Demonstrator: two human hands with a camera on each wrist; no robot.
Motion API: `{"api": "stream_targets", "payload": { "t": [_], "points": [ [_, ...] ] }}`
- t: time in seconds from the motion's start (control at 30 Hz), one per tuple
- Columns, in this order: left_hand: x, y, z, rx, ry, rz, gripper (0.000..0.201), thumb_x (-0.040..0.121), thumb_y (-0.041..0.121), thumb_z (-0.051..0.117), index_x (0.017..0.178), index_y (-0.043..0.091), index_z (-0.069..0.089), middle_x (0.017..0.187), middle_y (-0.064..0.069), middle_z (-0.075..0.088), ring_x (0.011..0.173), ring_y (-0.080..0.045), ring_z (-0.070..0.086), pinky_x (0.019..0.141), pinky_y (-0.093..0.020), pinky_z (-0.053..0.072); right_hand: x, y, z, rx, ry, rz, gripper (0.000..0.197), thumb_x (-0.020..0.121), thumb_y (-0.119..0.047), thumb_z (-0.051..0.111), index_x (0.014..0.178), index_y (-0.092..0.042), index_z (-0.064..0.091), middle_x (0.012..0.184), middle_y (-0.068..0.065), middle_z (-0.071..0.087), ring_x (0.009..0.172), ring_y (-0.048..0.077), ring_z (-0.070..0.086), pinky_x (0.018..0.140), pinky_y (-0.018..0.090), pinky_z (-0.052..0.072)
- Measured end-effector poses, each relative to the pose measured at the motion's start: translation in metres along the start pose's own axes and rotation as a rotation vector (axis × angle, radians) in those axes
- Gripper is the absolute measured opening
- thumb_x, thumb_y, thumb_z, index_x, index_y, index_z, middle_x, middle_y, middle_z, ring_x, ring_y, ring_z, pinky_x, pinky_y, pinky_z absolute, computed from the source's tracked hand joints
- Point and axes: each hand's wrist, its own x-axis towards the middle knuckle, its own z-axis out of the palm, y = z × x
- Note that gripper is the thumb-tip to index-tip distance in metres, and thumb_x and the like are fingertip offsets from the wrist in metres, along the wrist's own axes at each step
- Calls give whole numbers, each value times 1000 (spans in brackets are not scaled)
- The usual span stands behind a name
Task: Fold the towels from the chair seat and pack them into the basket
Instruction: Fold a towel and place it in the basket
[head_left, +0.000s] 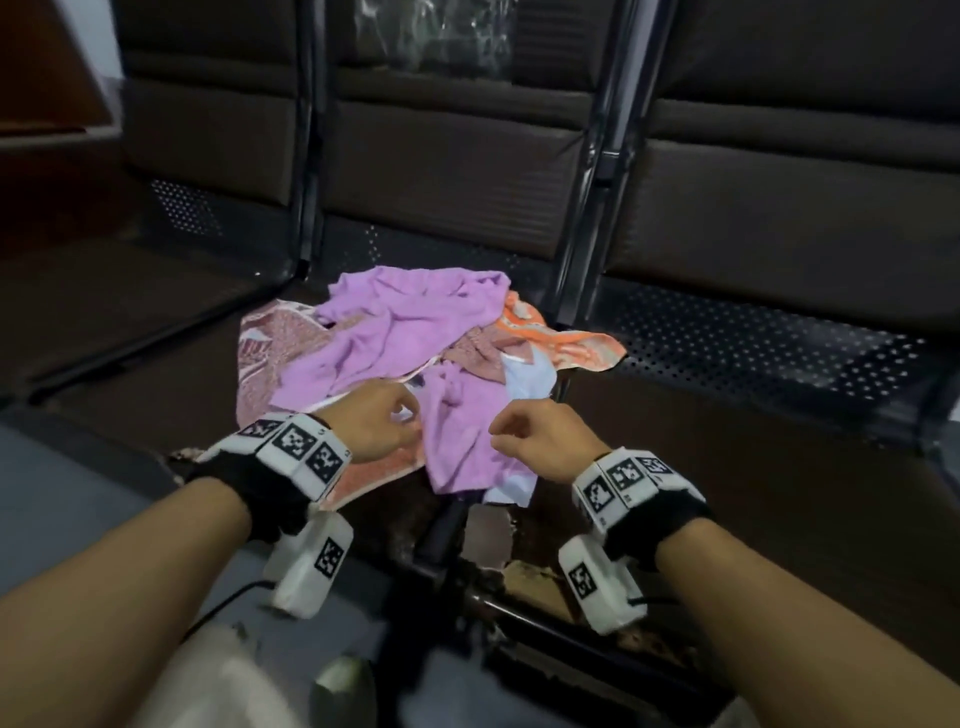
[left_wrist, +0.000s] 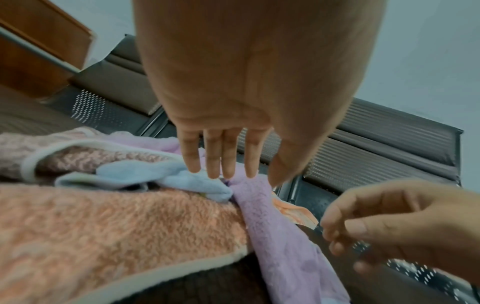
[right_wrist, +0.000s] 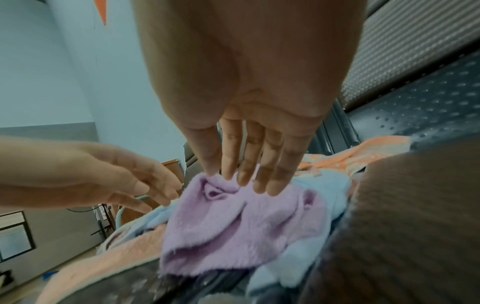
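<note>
Perforated chair seat (head_left: 753, 338) carries the heaped towels; the purple towel (head_left: 457, 441) is pinched by the left hand (head_left: 379, 428) and right hand (head_left: 540, 436). Neighbouring cloths risk being dragged off if lifted.

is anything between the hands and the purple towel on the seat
Nothing visible. The purple towel lies on top of the pile at the seat's near edge. The left hand pinches it already, and the right hand has thumb and fingertips at its fold. No basket shows in any view.
</note>
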Motion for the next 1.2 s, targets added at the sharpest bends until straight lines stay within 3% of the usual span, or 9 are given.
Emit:
{"api": "stream_targets", "payload": {
  "t": [0.1,0.23,0.37,0.5,0.6,0.8,0.97,1.1,1.2],
  "points": [
    [10,-7,4,-13,12,-31,25,85,20,61,109,12,63,113,-8,63,103,-25,59,90,-33,46,4,6,15,1,-11,-25,15,87,-20,65,100,-13,69,100,2,71,91,16,64,77,15,42],
    [26,0,18,-53,12,-25,33,85,36,64,109,14,61,98,0,61,91,-19,58,77,-24,40,14,3,24,-73,-72,-79,22,88,-23,63,108,-13,66,106,4,68,95,18,63,87,26,47],
    [45,-3,21,-89,81,-56,21,79,30,71,87,18,56,87,1,64,85,-20,57,66,-18,42,17,8,21,-103,-61,-38,25,90,-23,62,113,-14,62,107,4,67,94,16,62,85,24,46],
    [56,-14,14,84,160,-171,37,87,37,53,119,19,60,130,-15,47,123,-32,40,103,-36,34,13,12,23,-115,-73,-11,25,89,-22,62,112,-13,63,105,4,68,88,12,60,80,18,42],
    [53,-30,6,174,63,-226,38,94,33,38,125,24,58,140,-15,40,133,-32,28,110,-38,24,14,7,26,-121,-79,-17,23,88,-19,63,109,-11,64,105,6,69,95,17,63,85,22,46],
    [40,-54,-2,-69,131,-177,30,94,12,45,111,9,69,124,-12,62,111,-29,58,93,-29,44,22,-14,30,-107,-67,-59,25,90,-19,61,113,-9,64,109,6,68,96,18,62,85,21,44],
    [33,-56,-8,-143,276,-140,25,86,0,53,87,10,76,106,-12,67,91,-23,62,74,-21,40,22,-22,27,-122,-22,-80,20,90,-21,62,107,-12,67,107,2,69,85,8,55,78,16,39],
    [26,-49,-11,-184,279,-173,22,81,-3,57,91,12,68,101,-12,69,96,-24,63,78,-24,45,17,-25,27,-131,-12,-81,18,89,-20,63,104,-12,69,103,1,70,82,7,55,76,17,39],
    [13,-36,-15,-200,195,-65,28,79,-3,60,100,15,63,90,-7,69,81,-19,62,71,-23,45,13,-28,27,-122,0,-84,19,89,-19,62,105,-12,68,103,2,70,82,8,56,75,17,40]
  ]
}}
